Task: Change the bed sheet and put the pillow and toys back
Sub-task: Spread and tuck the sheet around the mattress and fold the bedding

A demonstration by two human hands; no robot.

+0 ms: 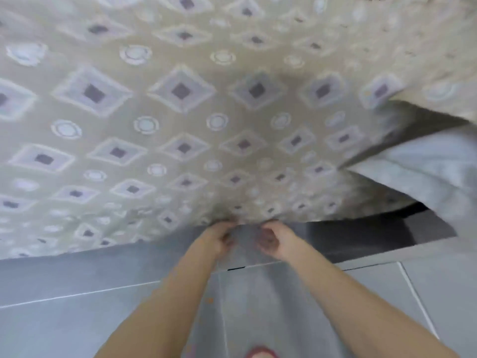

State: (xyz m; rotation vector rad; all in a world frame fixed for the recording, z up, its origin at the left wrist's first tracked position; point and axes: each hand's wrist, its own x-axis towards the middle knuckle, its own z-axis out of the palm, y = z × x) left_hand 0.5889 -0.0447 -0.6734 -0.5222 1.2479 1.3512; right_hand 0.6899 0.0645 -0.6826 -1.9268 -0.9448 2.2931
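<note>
- The bed sheet (180, 112), beige and printed with diamonds and rings, is spreading across the upper and left parts of the view and is covering the bed.
- Its near edge is hanging over the side of the bed and is bunching into small gathers at the point where both hands are meeting it.
- The left hand (219, 239) is reaching up to that gathered edge; its fingers are curling closed, and they appear to be pinching the hem, though motion blur is obscuring the exact contact.
- The right hand (273, 241) is lying just beside the left, palm turning inward, with its fingers (265, 235) half-curling just below the hem; whether they are gripping cloth cannot be told.
- At the right, the sheet is lifting away and is exposing a pale grey-white underlayer (426, 171), with a dark gap below it.
- The grey side of the bed (103, 267) is running beneath the hanging edge.
- The grey tiled floor (387, 293) is filling the lower part of the view.
- A red-toed foot or slipper (260, 353) is showing at the bottom edge.
</note>
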